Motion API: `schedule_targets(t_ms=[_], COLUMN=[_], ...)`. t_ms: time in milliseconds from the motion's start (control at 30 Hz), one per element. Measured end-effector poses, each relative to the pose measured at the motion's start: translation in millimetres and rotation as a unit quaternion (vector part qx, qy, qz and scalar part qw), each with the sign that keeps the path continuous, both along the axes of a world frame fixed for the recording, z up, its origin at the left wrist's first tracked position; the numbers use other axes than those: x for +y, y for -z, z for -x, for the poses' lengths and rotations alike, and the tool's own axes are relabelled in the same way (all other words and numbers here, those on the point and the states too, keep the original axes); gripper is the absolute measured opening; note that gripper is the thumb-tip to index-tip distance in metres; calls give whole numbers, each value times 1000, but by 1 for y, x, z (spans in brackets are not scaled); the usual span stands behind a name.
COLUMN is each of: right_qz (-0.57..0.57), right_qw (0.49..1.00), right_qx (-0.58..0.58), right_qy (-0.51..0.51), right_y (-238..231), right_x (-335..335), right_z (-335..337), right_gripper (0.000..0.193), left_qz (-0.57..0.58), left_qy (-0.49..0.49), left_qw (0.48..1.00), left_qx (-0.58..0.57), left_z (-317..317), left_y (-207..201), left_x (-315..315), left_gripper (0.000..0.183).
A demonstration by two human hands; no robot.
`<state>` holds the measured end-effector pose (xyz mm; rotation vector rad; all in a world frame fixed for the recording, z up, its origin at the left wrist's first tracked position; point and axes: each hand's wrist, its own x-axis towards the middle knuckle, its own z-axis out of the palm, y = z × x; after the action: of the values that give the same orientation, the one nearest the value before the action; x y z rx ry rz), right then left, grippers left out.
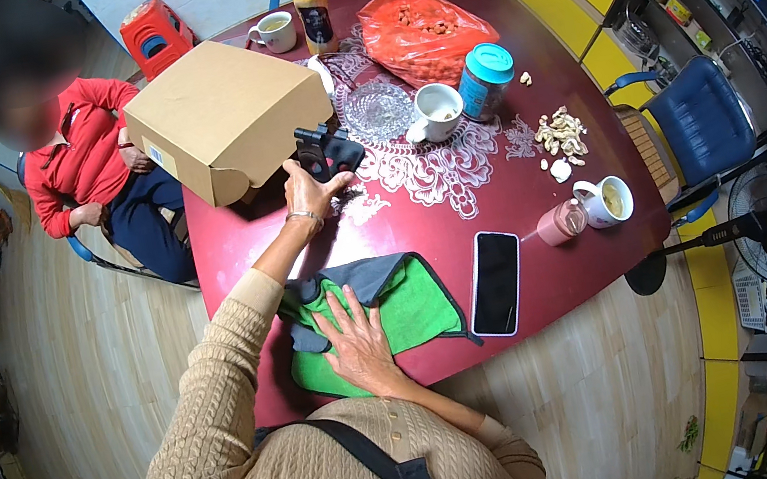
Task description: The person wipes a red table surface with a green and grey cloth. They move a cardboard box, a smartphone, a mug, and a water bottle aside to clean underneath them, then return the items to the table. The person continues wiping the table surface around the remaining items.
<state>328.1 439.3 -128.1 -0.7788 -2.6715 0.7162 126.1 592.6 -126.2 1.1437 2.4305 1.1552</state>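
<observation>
My left hand [308, 193] reaches to the corner of a brown cardboard box [225, 109]. Its thumb and fingers are around the lower part of a black bracket-like holder [324, 151], whose exact kind I cannot make out; the fingertips are partly hidden. My right hand [360, 343] lies flat, fingers spread, on a green and grey cloth [416, 310]. The cloth is bunched and folded at the table's near edge. To its right, a smartphone [496, 283] with a dark screen lies on the red table [554, 287].
A glass dish [379, 110], white mug [435, 113], blue-lidded cup [486, 80] and red bag of peanuts [425, 34] stand farther back. Peanut shells [561, 137], a pink jar [562, 223] and another mug [607, 202] are at right. A person [91, 156] sits at left.
</observation>
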Motion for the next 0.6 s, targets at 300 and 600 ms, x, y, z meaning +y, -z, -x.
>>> schedule_targets(t_ms=[300,600], right_qz=[18,12], right_qw=[1000,999], right_qx=[6,29], right_qy=[2,10], right_y=[-5,4], right_x=[0,0], right_z=[-1,0], right_gripper=[63,60], left_qz=[-97,-121], left_qy=[1,-31], left_qw=[949,958], left_qx=[-299,-259], left_z=[-18,-29], left_y=[0,-7], left_x=[9,24], left_gripper=[69,69])
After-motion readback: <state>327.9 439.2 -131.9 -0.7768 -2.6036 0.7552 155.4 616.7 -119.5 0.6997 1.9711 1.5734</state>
